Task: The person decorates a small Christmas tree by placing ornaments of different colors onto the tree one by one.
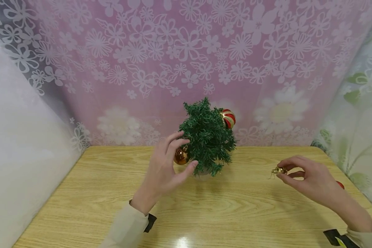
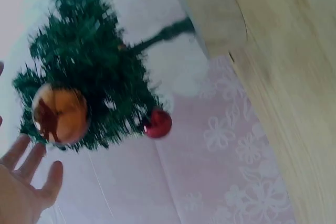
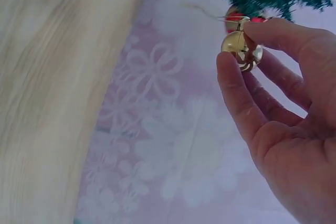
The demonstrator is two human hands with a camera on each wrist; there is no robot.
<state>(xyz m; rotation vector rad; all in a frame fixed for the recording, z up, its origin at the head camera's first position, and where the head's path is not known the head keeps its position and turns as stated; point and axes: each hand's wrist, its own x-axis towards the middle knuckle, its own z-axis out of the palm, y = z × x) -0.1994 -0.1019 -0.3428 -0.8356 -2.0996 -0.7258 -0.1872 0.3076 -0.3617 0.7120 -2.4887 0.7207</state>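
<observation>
gold bauble (image 1: pixel 280 170) pinched in grip of right hand (image 1: pixel 313 178) over counter (image 1: pixel 235 213); grip of left hand (image 1: pixel 162 167) released, spread beside green tree (image 1: pixel 206 137) and copper bauble (image 1: pixel 181 157)

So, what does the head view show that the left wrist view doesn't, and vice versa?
Only head: the right hand pinching a small gold bauble, a red object partly behind that wrist, and the red-and-gold striped bauble on the tree.
Only left wrist: a plain red bauble on the tree and the green stem below the branches.
Both: tree, left hand, copper-coloured bauble, tabletop.
</observation>
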